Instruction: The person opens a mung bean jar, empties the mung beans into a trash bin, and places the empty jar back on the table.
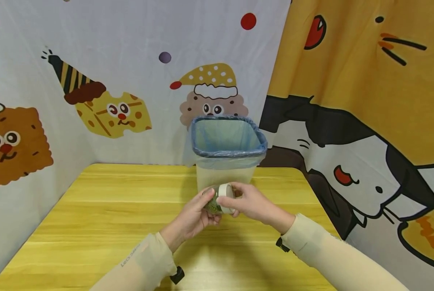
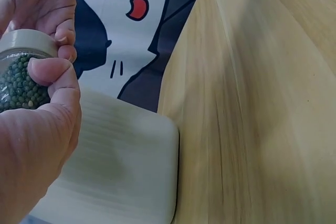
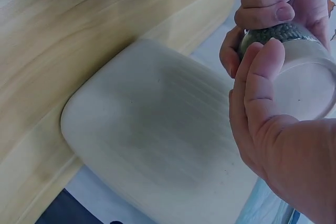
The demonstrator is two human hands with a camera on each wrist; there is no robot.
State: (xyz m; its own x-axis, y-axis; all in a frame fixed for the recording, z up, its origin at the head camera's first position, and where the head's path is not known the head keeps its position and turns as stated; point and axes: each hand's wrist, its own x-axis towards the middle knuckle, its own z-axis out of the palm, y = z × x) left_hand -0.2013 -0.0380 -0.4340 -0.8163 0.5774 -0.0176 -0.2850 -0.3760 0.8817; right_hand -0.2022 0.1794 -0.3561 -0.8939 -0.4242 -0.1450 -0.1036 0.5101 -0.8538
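Between both hands, a small clear jar (image 2: 22, 84) of green beans lies tilted on its side above the table, its white lid (image 3: 306, 88) facing right. My left hand (image 1: 193, 215) grips the jar's body, thumb along its upper side. The fingers and thumb of my right hand (image 1: 252, 203) curl round the lid. In the left wrist view the lid sits on the jar's mouth, with the beans showing through the wall. Part of the jar is hidden behind the fingers.
Just beyond the hands stands a white bin (image 1: 222, 171) lined with a blue plastic bag (image 1: 229, 154), its top open. It stands toward the back of the yellow wooden table (image 1: 137, 202). Curtains with cartoon prints (image 1: 129, 48) hang behind and along the right side.
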